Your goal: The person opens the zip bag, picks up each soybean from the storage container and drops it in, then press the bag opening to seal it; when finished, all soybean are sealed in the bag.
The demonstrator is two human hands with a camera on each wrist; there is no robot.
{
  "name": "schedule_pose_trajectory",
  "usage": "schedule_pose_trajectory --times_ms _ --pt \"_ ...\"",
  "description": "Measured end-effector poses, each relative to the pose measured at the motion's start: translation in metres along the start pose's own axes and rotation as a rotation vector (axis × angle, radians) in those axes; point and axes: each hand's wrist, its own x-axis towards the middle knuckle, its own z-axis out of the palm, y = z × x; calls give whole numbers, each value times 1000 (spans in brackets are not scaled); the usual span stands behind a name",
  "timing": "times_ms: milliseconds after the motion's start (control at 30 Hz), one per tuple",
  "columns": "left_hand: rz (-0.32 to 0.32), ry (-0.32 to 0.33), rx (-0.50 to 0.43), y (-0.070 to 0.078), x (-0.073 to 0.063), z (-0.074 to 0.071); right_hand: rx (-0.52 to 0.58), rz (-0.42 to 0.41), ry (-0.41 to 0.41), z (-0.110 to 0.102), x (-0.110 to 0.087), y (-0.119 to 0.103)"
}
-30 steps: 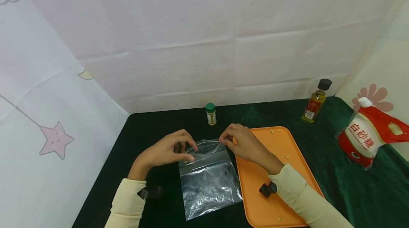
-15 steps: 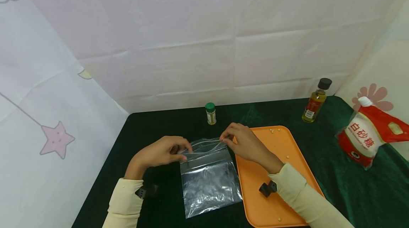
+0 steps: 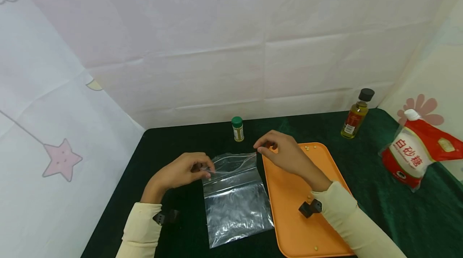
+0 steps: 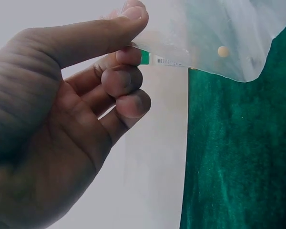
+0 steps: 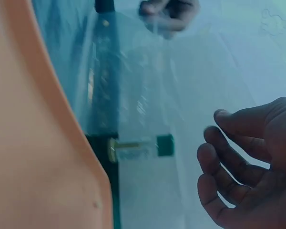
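Note:
A clear zip-top plastic bag (image 3: 235, 207) lies upright to me on the dark green cloth, its mouth at the far end. My left hand (image 3: 182, 173) pinches the left corner of that mouth between thumb and forefinger. Seen from the left wrist, a small round yellow bit (image 4: 222, 51) shows against the bag's film. My right hand (image 3: 285, 155) is off the bag, over the back left corner of the orange tray (image 3: 293, 222). Thumb and fingers of the right hand (image 5: 248, 157) are loosely bent and apart in the right wrist view, with nothing between them.
A green-capped spice jar (image 3: 238, 129) stands behind the bag. Further right are an oil bottle (image 3: 356, 115) with a black cap and a red and white sugar pouch (image 3: 410, 153). Several yellow bits lie on the tray. A pale hanging cloth (image 3: 202, 69) closes off the back.
The right hand has let go of the bag's right corner and moved right and away. The left hand moved left and down to the left corner, then stayed there.

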Motion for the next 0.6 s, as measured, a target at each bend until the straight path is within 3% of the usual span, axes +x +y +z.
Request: schedule_pose_trajectory --times_ms 267,600 --pt "4 3 -28 -4 1 1 -177 61 -10 -37 -2 12" --pt "23 0 -37 -4 2 3 -262 130 -137 -28 1 41"
